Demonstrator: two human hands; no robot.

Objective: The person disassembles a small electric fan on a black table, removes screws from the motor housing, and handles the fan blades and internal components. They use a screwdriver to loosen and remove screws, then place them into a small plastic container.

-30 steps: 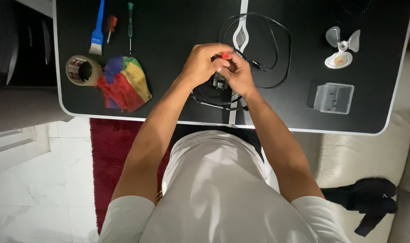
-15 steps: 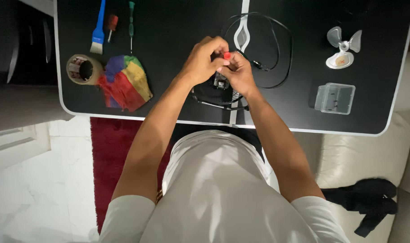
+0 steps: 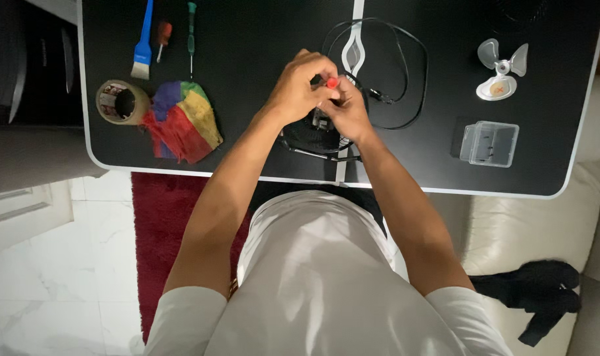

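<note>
Two hands meet over the middle of a black table, above a small dark fan body with a wire guard. The fan sits near the table's near edge, mostly hidden under the hands. The left hand is curled over the top of a red-handled tool, apparently a screwdriver, fingers closed round the handle. The right hand is closed below it, on the shaft or the fan; which one cannot be told.

A black cable loops to the far right of the hands.

Left: a coloured cloth, a tape roll, a blue brush. Right: a clear box, a pale fan blade.

Judgement: the fan looks light and rigid, its guard wires easily bent; best held by the solid housing. The tool handle is small and smooth, liable to slip.
</note>
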